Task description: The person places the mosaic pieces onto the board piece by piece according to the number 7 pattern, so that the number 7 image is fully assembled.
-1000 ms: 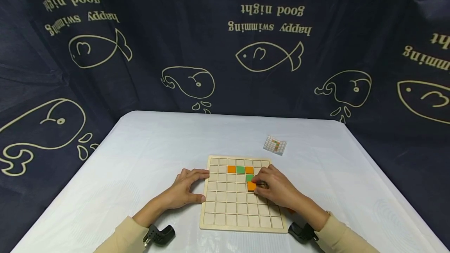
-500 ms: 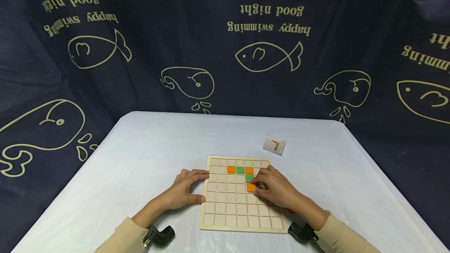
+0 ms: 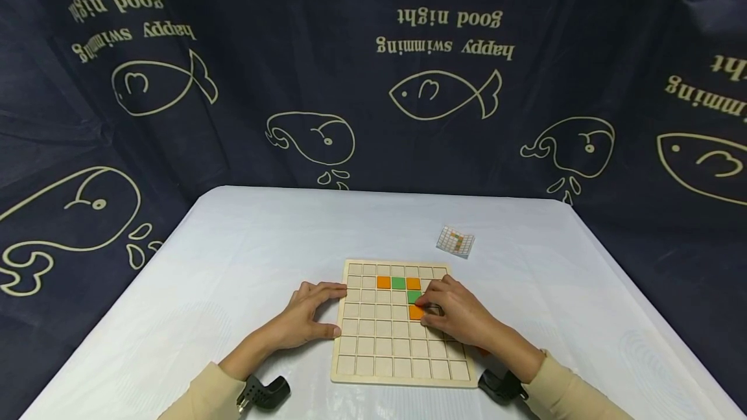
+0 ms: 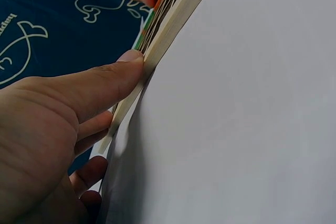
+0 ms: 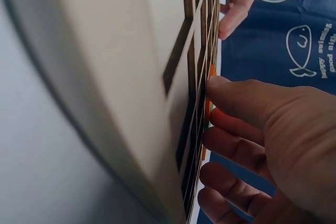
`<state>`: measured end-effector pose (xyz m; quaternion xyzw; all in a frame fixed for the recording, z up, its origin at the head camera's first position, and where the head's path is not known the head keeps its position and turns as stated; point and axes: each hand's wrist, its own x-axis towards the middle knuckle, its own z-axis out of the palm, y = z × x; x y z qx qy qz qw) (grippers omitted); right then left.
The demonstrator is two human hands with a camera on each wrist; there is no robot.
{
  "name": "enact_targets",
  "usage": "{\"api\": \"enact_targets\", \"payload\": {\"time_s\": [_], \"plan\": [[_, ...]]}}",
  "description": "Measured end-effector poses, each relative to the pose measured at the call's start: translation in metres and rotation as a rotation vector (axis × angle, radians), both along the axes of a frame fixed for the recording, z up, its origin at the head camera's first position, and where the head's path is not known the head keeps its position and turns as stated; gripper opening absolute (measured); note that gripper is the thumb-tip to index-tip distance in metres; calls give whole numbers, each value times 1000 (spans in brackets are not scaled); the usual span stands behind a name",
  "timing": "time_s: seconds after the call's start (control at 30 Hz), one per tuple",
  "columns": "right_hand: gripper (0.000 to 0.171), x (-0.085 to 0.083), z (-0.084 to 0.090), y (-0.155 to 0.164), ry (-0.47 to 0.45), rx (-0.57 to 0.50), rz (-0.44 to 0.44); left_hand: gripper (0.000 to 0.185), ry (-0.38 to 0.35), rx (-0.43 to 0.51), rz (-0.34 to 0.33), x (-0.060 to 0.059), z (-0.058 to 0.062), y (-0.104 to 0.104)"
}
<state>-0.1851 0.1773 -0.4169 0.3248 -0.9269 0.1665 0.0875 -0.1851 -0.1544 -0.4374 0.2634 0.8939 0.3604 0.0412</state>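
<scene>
A light wooden grid board (image 3: 403, 381) lies flat on the table. Near its far side an orange tile (image 3: 383, 282), a green tile (image 3: 398, 283) and another orange tile (image 3: 413, 284) sit in one row. Below the last are a second green tile (image 3: 414, 297) and a third orange tile (image 3: 415, 312). My right hand (image 3: 458, 310) pinches this nearest orange tile at its right side with thumb (image 5: 220, 82) and fingertips, partly covering it. My left hand (image 3: 300, 316) rests against the board's left edge, its thumb (image 4: 113, 80) and fairly straight fingers touching the rim.
A small printed card (image 3: 456, 242) with a coloured grid pattern lies beyond the board's far right corner. Something orange (image 3: 483, 350) shows partly under my right wrist. A dark printed curtain (image 3: 362, 70) hangs behind the white table (image 3: 327, 225).
The nearest orange tile, slightly raised and tilted before, now lies flat in its cell, a touch further left. My right fingers have stayed on it; my left hand has kept its place.
</scene>
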Motion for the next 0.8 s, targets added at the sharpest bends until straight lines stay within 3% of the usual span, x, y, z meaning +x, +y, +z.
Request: {"api": "enact_targets", "payload": {"time_s": [0.8], "plan": [[25, 3, 8, 1, 7, -63, -35, 68, 13, 11, -3, 3, 2, 1]]}}
